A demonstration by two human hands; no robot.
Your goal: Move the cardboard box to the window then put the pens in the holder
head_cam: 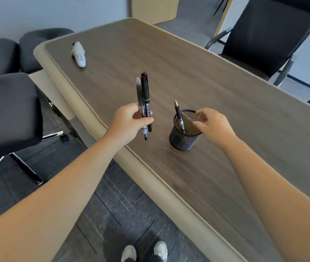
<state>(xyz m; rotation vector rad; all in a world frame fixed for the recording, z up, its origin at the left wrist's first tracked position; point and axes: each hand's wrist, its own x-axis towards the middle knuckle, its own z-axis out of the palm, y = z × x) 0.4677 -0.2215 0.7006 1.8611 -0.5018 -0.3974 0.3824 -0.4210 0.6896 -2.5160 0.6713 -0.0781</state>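
Note:
A black mesh pen holder (183, 140) stands on the wooden table (188, 76) near its front edge. One black pen (178, 115) leans inside it, tip end up. My left hand (129, 121) is closed around a bundle of pens (143, 97), held upright just left of the holder and above the table edge. My right hand (211, 123) hovers at the holder's right rim, fingers curled loosely and holding nothing. The cardboard box is out of view.
A white object (79, 54) lies at the table's far left corner. Black office chairs stand at the left (8, 110) and beyond the table at the right (263, 38). Dark carpet and my shoes (144, 251) show below.

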